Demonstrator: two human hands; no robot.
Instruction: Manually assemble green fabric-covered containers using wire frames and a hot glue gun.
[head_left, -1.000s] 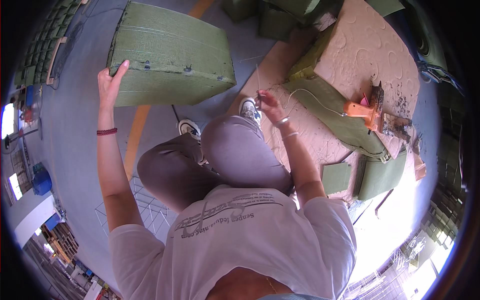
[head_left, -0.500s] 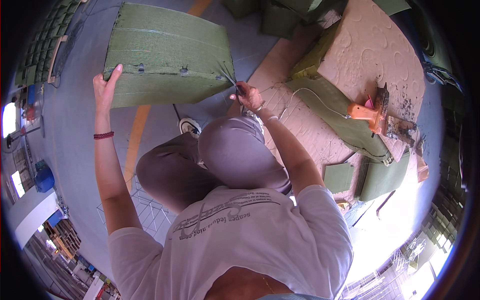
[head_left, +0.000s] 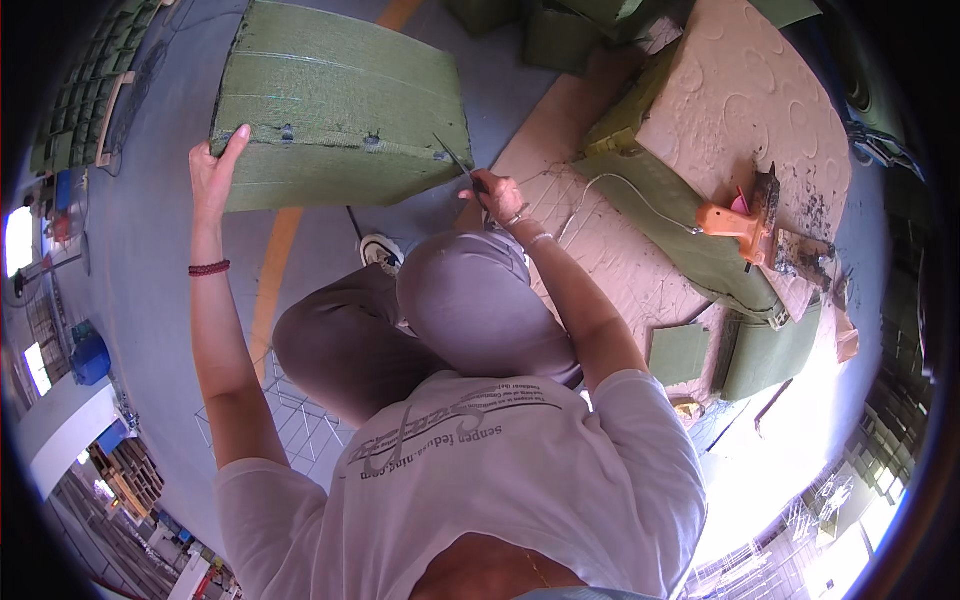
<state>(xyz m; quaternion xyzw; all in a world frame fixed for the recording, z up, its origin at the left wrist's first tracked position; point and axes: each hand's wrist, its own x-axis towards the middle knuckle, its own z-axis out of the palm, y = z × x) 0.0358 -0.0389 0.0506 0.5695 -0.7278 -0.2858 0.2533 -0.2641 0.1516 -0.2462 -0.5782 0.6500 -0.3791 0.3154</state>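
Observation:
A large green box (head_left: 340, 95) with a woven, fabric-like surface is tilted in front of my knees. My left hand (head_left: 214, 165) grips its left edge, thumb on the near top edge and the other fingers hidden behind. Dark patches dot the seam along that edge. Near the box's right corner, my right hand (head_left: 496, 196) is closed around the dark handles of a pair of scissors (head_left: 453, 153). Their slim blades point up and left over the green side, close to a dark patch; whether they touch it I cannot tell.
On the right, an orange glue gun (head_left: 735, 222) with a cable lies on a tan board (head_left: 750, 90) atop another green block. Cardboard (head_left: 625, 235) strewn with dark threads covers the floor below. Green panels (head_left: 678, 354) stand nearer me; a wire grid (head_left: 305, 420) lies left of my knees.
The scissor blades have swung up and away from the box's right corner and now look closed together. The box has shifted very slightly; my left hand keeps its grip.

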